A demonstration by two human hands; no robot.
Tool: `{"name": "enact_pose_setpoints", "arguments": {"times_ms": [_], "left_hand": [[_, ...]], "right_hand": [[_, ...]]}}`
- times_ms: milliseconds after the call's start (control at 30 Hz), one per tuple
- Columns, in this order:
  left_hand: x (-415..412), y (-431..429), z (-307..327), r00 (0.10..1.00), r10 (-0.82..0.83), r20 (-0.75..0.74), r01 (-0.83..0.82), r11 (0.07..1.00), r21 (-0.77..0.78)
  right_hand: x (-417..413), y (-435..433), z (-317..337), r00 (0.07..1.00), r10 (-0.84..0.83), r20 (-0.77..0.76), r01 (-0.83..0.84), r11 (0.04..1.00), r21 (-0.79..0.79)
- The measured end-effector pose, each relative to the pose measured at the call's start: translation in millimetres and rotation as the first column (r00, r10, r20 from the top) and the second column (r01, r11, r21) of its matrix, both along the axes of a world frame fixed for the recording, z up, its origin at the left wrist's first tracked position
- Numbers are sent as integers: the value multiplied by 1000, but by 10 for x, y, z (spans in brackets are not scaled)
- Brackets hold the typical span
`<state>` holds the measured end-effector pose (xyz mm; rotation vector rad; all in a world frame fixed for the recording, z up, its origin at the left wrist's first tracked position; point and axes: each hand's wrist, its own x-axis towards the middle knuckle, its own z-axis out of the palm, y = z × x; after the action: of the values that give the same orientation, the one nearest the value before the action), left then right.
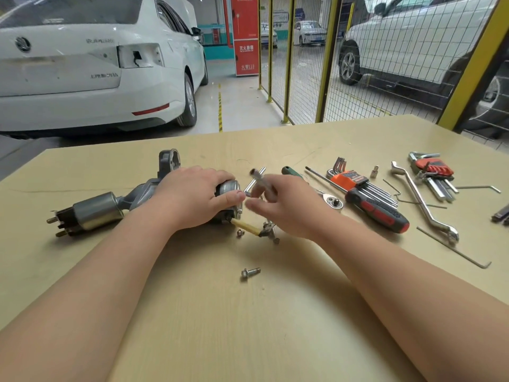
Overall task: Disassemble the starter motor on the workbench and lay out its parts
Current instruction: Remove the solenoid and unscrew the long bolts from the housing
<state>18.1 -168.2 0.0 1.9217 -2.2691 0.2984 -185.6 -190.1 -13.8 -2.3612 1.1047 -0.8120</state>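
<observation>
The starter motor lies on its side at the left of the wooden workbench, solenoid terminals pointing left and grey nose housing at the back. My left hand is clamped over the motor's round body, thumb on the end cap. A yellow-sleeved lead runs from the cap to a metal terminal. My right hand, blurred by motion, is just right of the cap with a slim silver rod between its fingers. A loose flanged bolt and a small nut lie nearer me.
Tools cover the right side: a red-black screwdriver, a ratchet head, two hex-key sets, an offset ring wrench, a small socket and loose hex keys. A yellow mesh fence and parked cars stand beyond the bench.
</observation>
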Motion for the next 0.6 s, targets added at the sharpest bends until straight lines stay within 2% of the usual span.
{"name": "enact_pose_setpoints", "arguments": {"times_ms": [133,267,300,433,600], "left_hand": [[21,-16,-10,1000,4,-6,-4,1000,-2],[24,-23,-9,1000,10,-6,-11,1000,-9],[24,-23,-10,1000,10,-6,-10,1000,-13],[17,-15,-14,1000,1,-19,-1,1000,-27],[8,-16,-7,1000,9,-1,-10,1000,-24]], "right_hand": [[161,-24,-34,990,71,-123,-56,991,119],[131,-86,-31,968,45,-246,-38,999,35],[116,-81,-33,966,45,-256,-41,999,21],[123,-28,-34,988,71,-140,-65,997,51],[141,-81,-16,980,15,-201,-13,1000,9]]}}
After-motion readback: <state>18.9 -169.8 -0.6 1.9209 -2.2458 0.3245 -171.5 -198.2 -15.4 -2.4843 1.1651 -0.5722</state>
